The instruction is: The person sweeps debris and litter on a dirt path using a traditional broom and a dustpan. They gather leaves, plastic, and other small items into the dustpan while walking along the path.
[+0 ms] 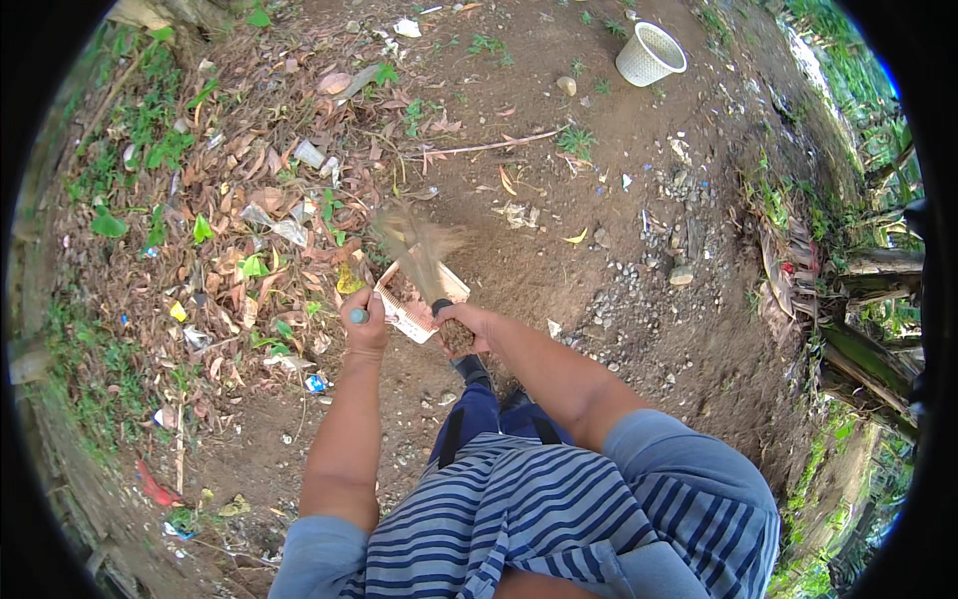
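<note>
Left grip [366,324] is clasping a handle [358,314] by the dustpan [411,321], right grip [467,325] the broom [427,270]; sweeping is looking unfinished, litter [289,232] lying leftward of both.

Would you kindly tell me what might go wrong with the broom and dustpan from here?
The broom in the right hand, its bristles blurred at the dustpan, might scatter soil past it. The dark shoe, appearing close by, could knock the dustpan. Loose leaves to the left may catch in the bristles.
</note>
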Demonstrator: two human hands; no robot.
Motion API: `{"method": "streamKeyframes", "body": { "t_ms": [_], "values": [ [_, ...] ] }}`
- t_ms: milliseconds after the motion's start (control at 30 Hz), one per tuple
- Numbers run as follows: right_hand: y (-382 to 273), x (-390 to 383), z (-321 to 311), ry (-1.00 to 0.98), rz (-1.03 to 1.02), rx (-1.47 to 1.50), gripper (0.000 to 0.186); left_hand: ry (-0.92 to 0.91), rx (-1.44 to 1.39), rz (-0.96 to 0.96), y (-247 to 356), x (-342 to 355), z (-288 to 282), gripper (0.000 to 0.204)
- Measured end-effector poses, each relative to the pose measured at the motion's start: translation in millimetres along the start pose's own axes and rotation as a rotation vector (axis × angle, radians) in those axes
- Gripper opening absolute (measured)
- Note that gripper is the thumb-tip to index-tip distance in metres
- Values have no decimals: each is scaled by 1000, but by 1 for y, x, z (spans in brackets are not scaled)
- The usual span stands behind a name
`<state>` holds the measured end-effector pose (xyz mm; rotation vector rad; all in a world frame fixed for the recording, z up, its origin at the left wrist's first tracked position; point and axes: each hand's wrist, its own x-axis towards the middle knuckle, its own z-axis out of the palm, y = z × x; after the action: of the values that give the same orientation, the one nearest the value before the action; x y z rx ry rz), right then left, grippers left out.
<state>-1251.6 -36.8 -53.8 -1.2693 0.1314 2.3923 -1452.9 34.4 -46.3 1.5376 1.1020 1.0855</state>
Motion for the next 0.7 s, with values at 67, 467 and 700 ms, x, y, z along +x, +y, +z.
{"method": "streamKeyframes", "body": {
  "t_ms": [67,467,700],
  "values": [
    [-14,-15,-1,-102,22,-91,20,7,-94,-54,3,5,-2,27],
    [1,-186,-162,429,-243,174,34,195,-463,-224,90,73,19,25],
    [-92,-92,-159,519,-254,496,19,133,-414,-89,64,118,67,21]
  ]
}}
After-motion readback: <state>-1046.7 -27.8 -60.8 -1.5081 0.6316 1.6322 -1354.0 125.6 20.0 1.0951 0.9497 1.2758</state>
